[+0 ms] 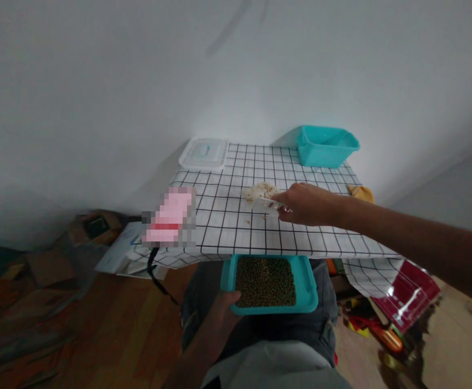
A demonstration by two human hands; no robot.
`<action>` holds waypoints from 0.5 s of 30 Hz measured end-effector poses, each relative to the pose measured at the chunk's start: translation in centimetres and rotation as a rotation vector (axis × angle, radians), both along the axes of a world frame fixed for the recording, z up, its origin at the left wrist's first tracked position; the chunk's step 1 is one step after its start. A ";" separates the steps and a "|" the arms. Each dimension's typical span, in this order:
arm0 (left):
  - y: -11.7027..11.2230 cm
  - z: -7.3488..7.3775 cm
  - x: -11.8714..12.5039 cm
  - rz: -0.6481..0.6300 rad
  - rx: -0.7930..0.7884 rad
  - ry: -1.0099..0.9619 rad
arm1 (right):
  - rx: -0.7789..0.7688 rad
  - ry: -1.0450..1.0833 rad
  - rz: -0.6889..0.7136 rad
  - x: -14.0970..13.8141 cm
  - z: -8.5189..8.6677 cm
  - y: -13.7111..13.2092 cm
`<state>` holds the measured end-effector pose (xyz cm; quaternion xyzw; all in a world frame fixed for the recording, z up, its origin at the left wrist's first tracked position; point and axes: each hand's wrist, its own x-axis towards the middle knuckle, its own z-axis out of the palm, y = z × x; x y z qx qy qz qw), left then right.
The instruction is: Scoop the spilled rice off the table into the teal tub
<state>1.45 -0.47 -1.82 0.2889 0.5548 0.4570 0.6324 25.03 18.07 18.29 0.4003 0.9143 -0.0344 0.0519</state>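
Observation:
My left hand (224,303) grips the near left corner of a teal tray (309,294) filled with small dark green beans (265,281); the tray sits over my lap, tucked against the table's front edge. My right hand (307,203) reaches over the table and pinches a flat white scraper (267,203), its edge against a small heap of pale grains (260,190) on the checked tablecloth (228,227). A few loose grains lie in front of the heap.
A teal tub (325,146) stands at the table's far right corner and a clear lidded box (203,154) at the far left. A blurred pink item (169,217) lies on the left edge. An orange thing (361,192) and a red packet (408,294) are at the right; clutter covers the floor.

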 end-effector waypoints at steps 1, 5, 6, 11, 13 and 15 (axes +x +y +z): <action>0.0 -0.2 -0.2 -0.018 0.036 0.057 | -0.026 -0.002 0.018 -0.3 -0.1 0.2; -0.1 -0.6 -1.0 -0.115 0.178 0.253 | -0.063 -0.001 0.095 -1.2 -0.1 -0.7; -0.1 -0.6 -1.1 -0.132 0.181 0.276 | -0.068 0.000 0.106 -1.3 -0.1 -1.2; 0.2 0.1 -1.0 -0.141 0.091 0.226 | -0.182 0.010 0.195 -0.7 0.0 -4.3; 0.4 0.5 -0.7 -0.123 0.067 0.142 | -0.234 -0.004 0.226 0.2 0.2 -5.0; 0.4 0.8 -0.6 -0.118 0.047 0.121 | -0.221 -0.018 0.193 1.3 0.3 -5.0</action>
